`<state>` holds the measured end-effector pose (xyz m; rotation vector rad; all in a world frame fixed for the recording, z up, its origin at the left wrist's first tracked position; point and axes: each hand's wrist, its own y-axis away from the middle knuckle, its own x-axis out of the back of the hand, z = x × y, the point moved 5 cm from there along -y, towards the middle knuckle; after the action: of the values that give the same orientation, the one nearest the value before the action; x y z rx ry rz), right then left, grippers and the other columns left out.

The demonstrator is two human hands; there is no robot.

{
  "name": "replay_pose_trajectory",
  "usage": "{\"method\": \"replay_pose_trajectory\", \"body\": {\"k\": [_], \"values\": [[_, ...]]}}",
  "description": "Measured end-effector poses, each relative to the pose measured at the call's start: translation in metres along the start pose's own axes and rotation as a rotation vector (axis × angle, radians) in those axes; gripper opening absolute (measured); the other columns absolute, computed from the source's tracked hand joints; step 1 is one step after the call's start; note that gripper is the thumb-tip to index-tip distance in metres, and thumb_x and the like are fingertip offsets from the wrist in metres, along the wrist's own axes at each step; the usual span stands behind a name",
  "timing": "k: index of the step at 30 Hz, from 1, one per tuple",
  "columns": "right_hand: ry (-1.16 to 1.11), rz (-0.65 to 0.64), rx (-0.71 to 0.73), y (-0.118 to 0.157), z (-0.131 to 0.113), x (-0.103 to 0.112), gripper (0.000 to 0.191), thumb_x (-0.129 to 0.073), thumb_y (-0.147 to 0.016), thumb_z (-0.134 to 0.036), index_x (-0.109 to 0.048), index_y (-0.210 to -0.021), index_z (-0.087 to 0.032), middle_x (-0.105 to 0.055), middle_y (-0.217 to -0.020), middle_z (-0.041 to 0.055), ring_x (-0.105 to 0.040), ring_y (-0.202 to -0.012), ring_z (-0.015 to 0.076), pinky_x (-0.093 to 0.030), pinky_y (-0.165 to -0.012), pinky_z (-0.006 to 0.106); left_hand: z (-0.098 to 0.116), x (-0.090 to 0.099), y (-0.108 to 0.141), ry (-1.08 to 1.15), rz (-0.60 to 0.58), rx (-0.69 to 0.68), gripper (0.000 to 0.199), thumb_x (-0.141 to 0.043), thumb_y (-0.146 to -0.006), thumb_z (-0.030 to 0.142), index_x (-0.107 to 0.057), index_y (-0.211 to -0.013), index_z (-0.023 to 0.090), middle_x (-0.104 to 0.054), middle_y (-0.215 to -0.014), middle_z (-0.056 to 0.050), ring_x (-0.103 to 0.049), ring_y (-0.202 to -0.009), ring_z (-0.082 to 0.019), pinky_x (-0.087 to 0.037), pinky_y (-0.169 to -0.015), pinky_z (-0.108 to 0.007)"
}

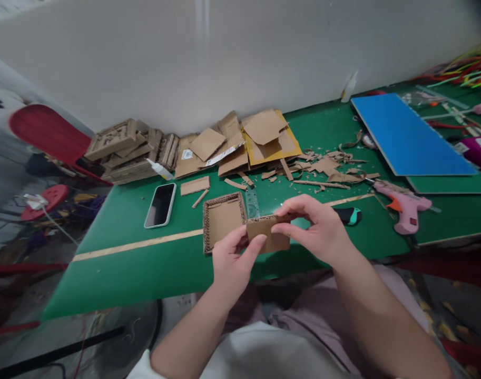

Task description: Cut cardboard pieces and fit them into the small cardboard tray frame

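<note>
Between my two hands is a small rectangular cardboard piece, raised above the table's front part. My left hand pinches its left end, thumb on the near face. At the upper right edge my right hand grips it between thumb and fingers. A shallow cardboard tray with corrugated walls lies just behind and left of my left hand. Partly hidden behind the held piece is a clear green ruler. A black and teal cutter rests right of my right hand.
A phone lies at left on the green table. Cardboard stacks and sheets line the wall. Cardboard scraps are scattered behind my hands. At right are a pink glue gun and a blue board.
</note>
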<state>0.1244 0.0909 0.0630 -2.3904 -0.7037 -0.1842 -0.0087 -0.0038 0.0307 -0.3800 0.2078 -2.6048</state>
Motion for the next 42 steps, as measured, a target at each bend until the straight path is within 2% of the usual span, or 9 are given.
{"method": "replay_pose_trajectory", "body": {"k": [3,9,12,17,21,34,39,42], "values": [[0.03,-0.029,0.002,0.0,0.001,0.0,0.012,-0.067,-0.074,-0.025,-0.056,-0.08,-0.022,-0.065,-0.075,-0.0031,-0.063,-0.068,0.0096,-0.054,-0.063,0.019,0.005,0.0,0.001,-0.096,0.024,-0.071,0.016,-0.062,-0.08,0.025,-0.069,-0.093,0.019,-0.072,-0.077,0.003,-0.067,-0.065,-0.011,-0.054,-0.06,-0.015],[0.222,-0.064,0.142,-0.002,-0.005,0.001,0.007,-0.058,-0.081,-0.018,-0.055,-0.086,-0.021,-0.067,-0.09,0.0039,-0.063,-0.088,0.0142,-0.052,-0.078,0.028,0.026,0.003,0.005,-0.594,0.146,-0.428,0.015,-0.061,-0.081,0.025,-0.069,-0.09,0.017,-0.069,-0.067,0.001,-0.064,-0.057,-0.01,-0.05,-0.06,-0.016],[0.307,-0.03,0.188,-0.003,-0.008,0.002,0.007,-0.057,-0.08,-0.015,-0.054,-0.081,-0.021,-0.064,-0.094,0.0059,-0.06,-0.092,0.0159,-0.05,-0.08,0.031,0.03,0.003,0.006,-0.678,0.172,-0.516,0.014,-0.061,-0.082,0.025,-0.069,-0.087,0.014,-0.069,-0.065,0.0,-0.063,-0.055,-0.01,-0.048,-0.059,-0.016],[0.292,0.007,0.255,-0.003,-0.013,0.004,0.021,-0.059,-0.074,-0.006,-0.046,-0.075,-0.022,-0.059,-0.078,0.0007,-0.054,-0.082,0.0152,-0.045,-0.083,0.035,0.031,0.002,0.006,-0.675,0.185,-0.535,0.015,-0.061,-0.082,0.025,-0.068,-0.087,0.013,-0.068,-0.066,0.0,-0.062,-0.055,-0.009,-0.047,-0.059,-0.015],[0.222,-0.001,0.219,-0.004,-0.012,0.003,0.026,-0.056,-0.072,-0.001,-0.044,-0.078,-0.023,-0.059,-0.076,-0.0017,-0.053,-0.082,0.0154,-0.043,-0.087,0.037,0.033,0.001,0.006,-0.69,0.174,-0.539,0.012,-0.061,-0.082,0.024,-0.068,-0.085,0.014,-0.069,-0.065,0.0,-0.062,-0.055,-0.009,-0.046,-0.059,-0.015],[0.27,0.009,0.214,-0.007,-0.011,0.002,0.02,-0.056,-0.077,-0.007,-0.044,-0.079,-0.024,-0.059,-0.077,0.0,-0.053,-0.086,0.0171,-0.044,-0.083,0.035,0.033,0.0,0.007,-0.722,0.18,-0.547,0.011,-0.062,-0.081,0.023,-0.069,-0.084,0.015,-0.069,-0.065,0.0,-0.062,-0.056,-0.009,-0.047,-0.06,-0.015],[0.216,-0.043,0.154,-0.006,-0.007,0.003,0.019,-0.054,-0.078,-0.007,-0.044,-0.08,-0.023,-0.056,-0.079,0.0001,-0.052,-0.082,0.0155,-0.044,-0.076,0.032,0.033,-0.001,0.007,-0.709,0.171,-0.593,0.012,-0.062,-0.081,0.021,-0.069,-0.088,0.014,-0.069,-0.067,-0.001,-0.063,-0.058,-0.009,-0.047,-0.062,-0.015],[0.197,-0.093,0.119,-0.006,-0.006,0.003,0.019,-0.053,-0.078,-0.006,-0.044,-0.08,-0.022,-0.055,-0.081,0.0001,-0.051,-0.082,0.0149,-0.044,-0.074,0.03,0.032,-0.001,0.007,-0.713,0.152,-0.568,0.014,-0.061,-0.082,0.023,-0.069,-0.09,0.015,-0.069,-0.066,-0.001,-0.062,-0.056,-0.009,-0.047,-0.06,-0.016]]}}
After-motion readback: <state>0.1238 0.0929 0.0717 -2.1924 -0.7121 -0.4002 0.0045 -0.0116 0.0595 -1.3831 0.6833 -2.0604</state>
